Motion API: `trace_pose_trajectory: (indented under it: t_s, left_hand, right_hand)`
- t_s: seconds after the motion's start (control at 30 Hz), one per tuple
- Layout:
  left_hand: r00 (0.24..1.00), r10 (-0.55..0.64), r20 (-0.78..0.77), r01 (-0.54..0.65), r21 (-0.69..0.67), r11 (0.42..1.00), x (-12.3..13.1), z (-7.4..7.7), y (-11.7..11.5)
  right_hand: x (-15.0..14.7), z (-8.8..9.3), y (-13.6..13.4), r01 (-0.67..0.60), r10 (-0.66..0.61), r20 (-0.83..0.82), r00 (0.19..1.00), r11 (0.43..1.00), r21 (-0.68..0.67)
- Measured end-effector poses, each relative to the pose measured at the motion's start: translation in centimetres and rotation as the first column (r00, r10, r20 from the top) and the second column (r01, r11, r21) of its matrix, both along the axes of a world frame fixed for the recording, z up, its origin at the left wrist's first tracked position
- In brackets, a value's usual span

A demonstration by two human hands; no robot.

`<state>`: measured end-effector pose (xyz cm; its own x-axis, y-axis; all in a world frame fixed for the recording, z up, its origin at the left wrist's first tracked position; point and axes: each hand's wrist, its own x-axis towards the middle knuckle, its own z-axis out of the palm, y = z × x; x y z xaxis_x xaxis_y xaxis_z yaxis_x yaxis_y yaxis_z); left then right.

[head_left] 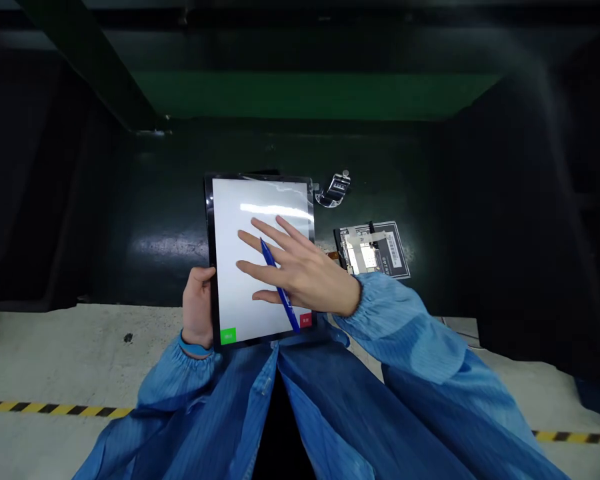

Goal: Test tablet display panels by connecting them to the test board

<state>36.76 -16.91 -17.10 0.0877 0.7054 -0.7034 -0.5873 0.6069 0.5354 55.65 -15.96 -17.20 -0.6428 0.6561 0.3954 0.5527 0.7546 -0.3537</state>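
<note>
A flat display panel [260, 197] with a black border and a lit white screen is tilted over the front edge of the dark bench. A green box shows in its lower left corner and a red one in its lower right. My left hand [199, 307] grips the panel's left edge, thumb at the front, its other fingers hidden behind. Over the screen my right hand [303, 273] is spread, with a blue pen [289, 310] lodged between its fingers. Whether those fingertips touch the glass I cannot tell.
On the dark green bench [180, 220] a metal tally counter [336, 189] lies beyond the panel's right side. Nearer sits an exposed circuit board module [373, 250] with tape and a barcode label; an orange flex cable [333, 255] runs toward the panel. Dark walls flank both sides.
</note>
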Motion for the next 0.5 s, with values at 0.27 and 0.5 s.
trace_pose_trajectory:
  t_s: [0.27, 0.5]
  left_hand:
    - [0.982, -0.015, -0.191, 0.023, 0.039, 0.999, -0.5, -1.6, 0.6]
    - [0.709, 0.12, -0.695, 0.047, 0.216, 0.975, -3.9, -2.9, 0.6]
  right_hand:
    - [3.6, -0.5, -1.8, 0.298, -0.255, -0.281, 0.925, 0.947, 0.119]
    - [11.5, -4.4, -3.3, 0.792, -0.78, -0.194, 0.595, 0.61, -0.023]
